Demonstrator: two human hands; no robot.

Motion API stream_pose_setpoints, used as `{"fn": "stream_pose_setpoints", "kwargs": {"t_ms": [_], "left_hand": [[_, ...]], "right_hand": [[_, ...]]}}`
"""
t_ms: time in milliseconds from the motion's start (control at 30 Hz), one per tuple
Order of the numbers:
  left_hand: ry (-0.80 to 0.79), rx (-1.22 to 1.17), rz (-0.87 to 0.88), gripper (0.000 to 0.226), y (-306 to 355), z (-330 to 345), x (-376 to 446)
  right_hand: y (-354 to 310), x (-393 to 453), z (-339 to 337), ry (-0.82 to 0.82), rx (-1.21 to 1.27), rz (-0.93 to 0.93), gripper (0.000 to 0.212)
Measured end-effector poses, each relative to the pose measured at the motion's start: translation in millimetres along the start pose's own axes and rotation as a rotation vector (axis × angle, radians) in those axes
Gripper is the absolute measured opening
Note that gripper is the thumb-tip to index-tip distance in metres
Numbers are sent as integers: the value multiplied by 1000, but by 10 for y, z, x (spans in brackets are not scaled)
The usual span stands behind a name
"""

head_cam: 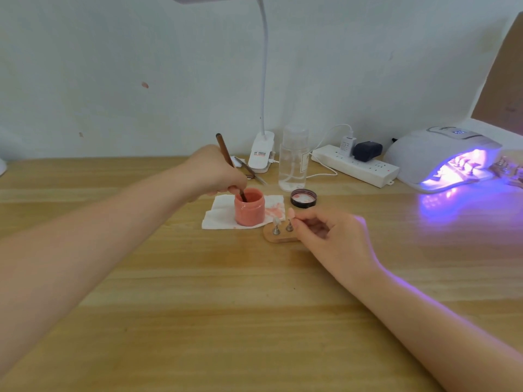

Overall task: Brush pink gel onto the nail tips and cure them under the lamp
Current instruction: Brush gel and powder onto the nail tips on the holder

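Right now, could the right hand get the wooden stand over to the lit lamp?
Probably yes: the right hand already grips the wooden stand, and bare table lies between it and the lit lamp.

A light wooden table [198, 321] carries a white tissue [219, 215] near its middle, with a small wooden nail stand [278, 238] just right of it and a black lid [303, 198] beyond. Farther back stand a clear bottle [293, 162], a clip lamp base [261, 152], tweezers [250, 170] and a white power strip [356, 166]. At far right sits a glowing curing lamp [441, 157].
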State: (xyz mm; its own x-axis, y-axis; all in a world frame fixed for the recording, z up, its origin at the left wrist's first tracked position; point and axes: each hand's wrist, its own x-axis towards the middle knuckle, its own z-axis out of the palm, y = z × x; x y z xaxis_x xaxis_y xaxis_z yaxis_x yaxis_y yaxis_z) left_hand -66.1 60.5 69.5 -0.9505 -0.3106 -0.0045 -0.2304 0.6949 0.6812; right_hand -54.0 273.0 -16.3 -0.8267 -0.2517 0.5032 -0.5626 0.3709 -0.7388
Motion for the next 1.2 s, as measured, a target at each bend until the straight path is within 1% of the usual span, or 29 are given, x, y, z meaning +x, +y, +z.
{"fn": "stream_pose_setpoints", "kwargs": {"t_ms": [100,167,233,333,400,533,667,933,1100,1200], "left_hand": [[-28,0,-22,7,-5,23,2],[-4,-48,-31,9,-21,3,8],[34,-165,-50,11,-48,-47,15],[60,-442,-167,13,-126,-148,23],[25,-580,-258,14,-204,-197,10],[-59,-713,-368,16,-358,-194,-22],[-79,-786,-399,14,-453,-179,-29],[-98,-837,-447,19,-566,-232,-20],[-77,-827,-438,15,-608,-330,4],[-74,-869,-430,13,-601,-362,12]], "right_hand": [[4,2,-1,3,-15,-15,9],[7,-1,0,7,-16,-17,9],[10,-1,2,10,-17,-21,9],[14,4,6,14,-27,-29,9],[16,4,8,13,-30,-32,9],[14,0,5,13,-33,-34,10],[12,1,2,9,-43,-46,11],[24,2,7,18,-27,-58,11],[31,2,4,5,-18,-57,11],[38,2,12,12,-14,-57,10]]}}
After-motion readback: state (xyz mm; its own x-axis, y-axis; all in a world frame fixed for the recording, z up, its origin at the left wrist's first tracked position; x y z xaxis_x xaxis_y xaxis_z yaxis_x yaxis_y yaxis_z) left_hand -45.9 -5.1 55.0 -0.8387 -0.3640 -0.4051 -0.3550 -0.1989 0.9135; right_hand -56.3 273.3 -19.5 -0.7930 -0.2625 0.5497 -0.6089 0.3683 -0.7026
